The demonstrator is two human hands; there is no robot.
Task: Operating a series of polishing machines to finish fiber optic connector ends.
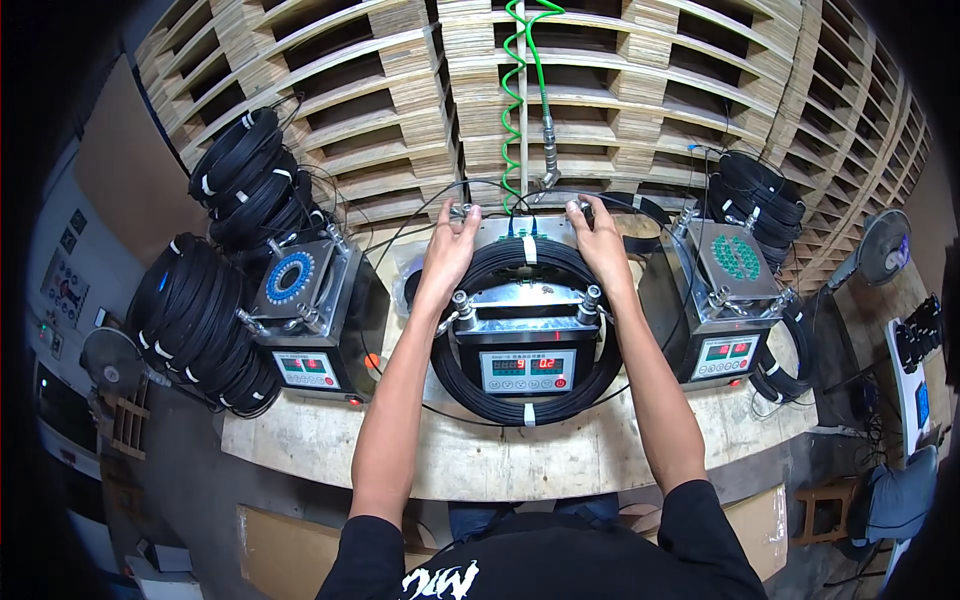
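Observation:
A metal machine with a red-digit control panel stands at the middle of the wooden workbench. A black cable coil bound with white ties is looped around it. My left hand rests on the coil's far left part, fingers at a metal knob. My right hand lies on the coil's far right part, fingertips by the opposite knob. Both hands press down on the coil with spread fingers.
Similar machines stand at the left and the right. Stacks of black coils lie at the left and at the back right. A green coiled air hose hangs before stacked wooden pallets. Fans stand at both sides.

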